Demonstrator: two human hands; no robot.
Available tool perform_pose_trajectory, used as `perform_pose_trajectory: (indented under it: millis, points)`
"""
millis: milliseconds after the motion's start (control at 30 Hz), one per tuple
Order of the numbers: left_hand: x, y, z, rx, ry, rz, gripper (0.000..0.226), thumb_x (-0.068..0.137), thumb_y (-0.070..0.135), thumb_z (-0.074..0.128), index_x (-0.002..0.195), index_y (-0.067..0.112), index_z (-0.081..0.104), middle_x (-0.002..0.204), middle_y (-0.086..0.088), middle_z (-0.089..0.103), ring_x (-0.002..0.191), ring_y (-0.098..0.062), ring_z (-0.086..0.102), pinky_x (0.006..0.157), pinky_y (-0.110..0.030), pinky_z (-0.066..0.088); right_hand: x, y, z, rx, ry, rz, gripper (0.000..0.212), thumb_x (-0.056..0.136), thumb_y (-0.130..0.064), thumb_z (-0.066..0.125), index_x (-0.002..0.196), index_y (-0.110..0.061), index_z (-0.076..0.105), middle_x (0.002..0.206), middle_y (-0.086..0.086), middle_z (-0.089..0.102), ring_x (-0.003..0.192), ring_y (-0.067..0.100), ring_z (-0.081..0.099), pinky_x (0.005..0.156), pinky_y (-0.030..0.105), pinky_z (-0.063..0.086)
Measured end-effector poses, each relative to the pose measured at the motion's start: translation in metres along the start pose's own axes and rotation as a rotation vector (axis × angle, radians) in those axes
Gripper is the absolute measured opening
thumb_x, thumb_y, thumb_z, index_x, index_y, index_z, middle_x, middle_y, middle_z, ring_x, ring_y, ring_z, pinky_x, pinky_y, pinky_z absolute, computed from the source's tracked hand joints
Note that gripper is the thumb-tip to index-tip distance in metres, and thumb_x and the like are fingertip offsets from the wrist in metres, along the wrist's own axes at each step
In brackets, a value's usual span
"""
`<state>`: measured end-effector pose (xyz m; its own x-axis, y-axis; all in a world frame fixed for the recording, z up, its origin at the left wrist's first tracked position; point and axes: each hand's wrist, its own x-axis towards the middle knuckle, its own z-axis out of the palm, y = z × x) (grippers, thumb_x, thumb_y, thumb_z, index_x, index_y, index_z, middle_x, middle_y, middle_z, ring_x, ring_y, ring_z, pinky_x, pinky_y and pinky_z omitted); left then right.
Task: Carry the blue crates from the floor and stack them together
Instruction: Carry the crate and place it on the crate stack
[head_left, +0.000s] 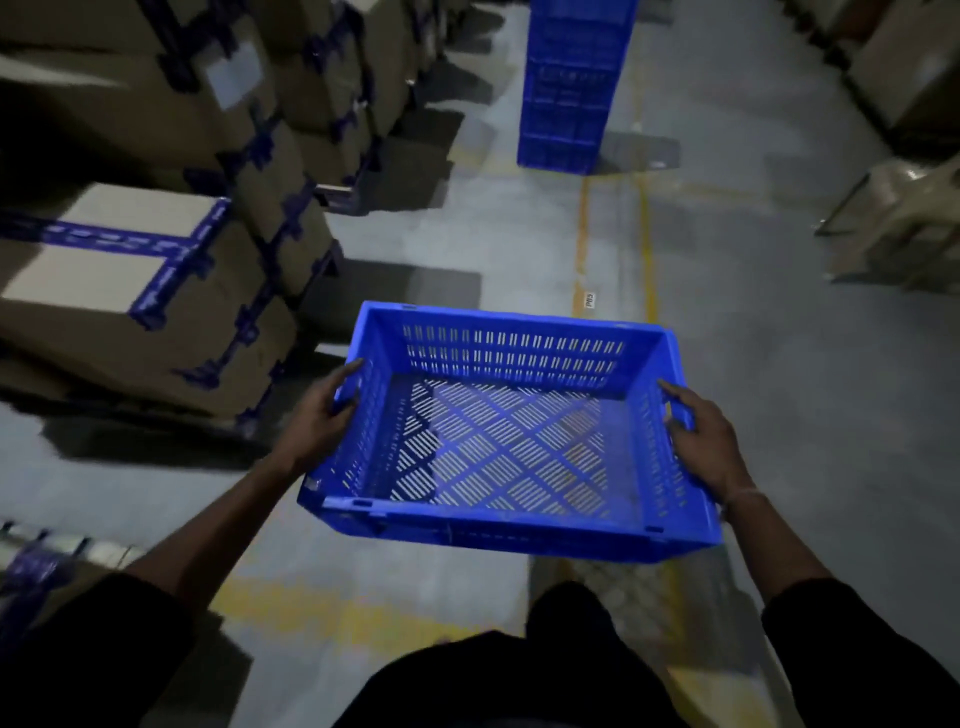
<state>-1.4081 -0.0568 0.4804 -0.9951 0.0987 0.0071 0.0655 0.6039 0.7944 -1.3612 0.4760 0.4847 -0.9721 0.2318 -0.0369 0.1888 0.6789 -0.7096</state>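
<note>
While the empty blue crate (511, 431) hangs clear of the floor (779, 364) at waist level, left hand (317, 415) and right hand (701, 441) grip its end handles, fingers curled through the slots. Stack of blue crates (574, 83) stands well ahead down the aisle: carry under way, placing not yet done. Stack top cut off; taped cartons (156, 249) blurred; remaining floor crates not visible.
</note>
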Motion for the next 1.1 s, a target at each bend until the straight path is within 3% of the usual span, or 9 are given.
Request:
perform_pose_trajectory:
  millis: [100,200,300,533,600,667,833,1000,1100]
  points:
    - [0.067,0.003,0.01,0.018,-0.014,0.008,0.059,0.098,0.0,0.057,0.15,0.026,0.049,0.14,0.0,0.056,0.117,-0.008,0.056,0.097,-0.034,0.049,0.06,0.003,0.002,0.004,0.026,0.028,0.053,0.095,-0.005,0.061,0.142,-0.029,0.058,0.131,0.014,0.06,0.119,0.031,0.058,0.103,0.041,0.045]
    - [0.145,0.005,0.027,0.001,-0.006,0.017,0.06,0.098,0.0,0.056,0.149,0.029,0.049,0.136,-0.005,0.061,0.095,-0.007,0.059,0.087,-0.03,0.048,0.134,0.01,0.002,0.008,0.025,0.019,0.053,0.095,-0.007,0.061,0.142,-0.031,0.058,0.128,0.014,0.06,0.113,0.032,0.061,0.1,0.046,0.049]
    - [0.22,0.004,0.045,-0.004,-0.007,0.025,0.062,0.099,0.004,0.056,0.148,0.041,0.046,0.126,-0.007,0.063,0.079,-0.001,0.056,0.076,-0.032,0.05,0.216,0.021,0.001,0.004,0.03,0.018,0.052,0.095,-0.005,0.062,0.141,-0.028,0.059,0.128,0.017,0.061,0.116,0.032,0.059,0.101,0.035,0.044]
    - [0.378,0.056,0.067,0.023,-0.002,0.008,0.059,0.101,0.015,0.056,0.142,0.056,0.044,0.116,-0.01,0.068,0.075,-0.011,0.061,0.065,-0.038,0.052,0.384,0.024,-0.031,0.017,0.001,0.041,0.052,0.095,-0.006,0.061,0.141,-0.029,0.058,0.126,0.019,0.06,0.114,0.033,0.059,0.097,0.037,0.044]
    - [0.417,0.068,0.075,0.059,0.016,0.008,0.061,0.1,0.012,0.056,0.14,0.056,0.044,0.114,-0.007,0.068,0.072,-0.007,0.06,0.064,-0.033,0.05,0.428,0.025,-0.037,0.015,0.018,0.049,0.052,0.094,-0.007,0.061,0.14,-0.031,0.059,0.125,0.019,0.061,0.11,0.034,0.062,0.095,0.037,0.046]
    - [0.453,0.081,0.081,0.057,0.02,-0.01,0.061,0.1,0.01,0.056,0.139,0.054,0.043,0.12,-0.004,0.066,0.079,-0.004,0.062,0.068,-0.029,0.05,0.468,0.024,-0.044,0.011,0.017,0.059,0.052,0.095,-0.009,0.06,0.139,-0.036,0.058,0.125,0.017,0.061,0.105,0.033,0.064,0.093,0.039,0.05]
    - [0.552,0.09,0.092,-0.057,-0.049,0.02,0.056,0.095,0.021,0.054,0.147,0.041,0.046,0.141,-0.001,0.058,0.115,-0.014,0.064,0.089,-0.04,0.056,0.575,0.024,-0.056,0.005,0.034,0.035,0.053,0.094,-0.013,0.06,0.136,-0.045,0.057,0.123,0.01,0.062,0.096,0.03,0.066,0.089,0.045,0.055]
    - [0.677,0.079,0.111,-0.025,-0.04,0.036,0.056,0.096,0.023,0.055,0.148,0.04,0.045,0.142,-0.004,0.058,0.116,-0.025,0.066,0.092,-0.045,0.056,0.689,0.024,-0.052,0.003,0.051,0.051,0.053,0.095,-0.013,0.06,0.137,-0.045,0.057,0.122,0.01,0.061,0.093,0.033,0.067,0.087,0.048,0.056]
    - [0.763,0.066,0.121,-0.027,-0.052,0.032,0.058,0.094,0.03,0.054,0.149,0.042,0.043,0.143,-0.003,0.058,0.118,-0.023,0.065,0.095,-0.051,0.056,0.762,0.02,-0.047,-0.01,0.058,0.049,0.051,0.096,-0.014,0.059,0.139,-0.042,0.057,0.128,0.012,0.059,0.104,0.033,0.065,0.091,0.048,0.055]
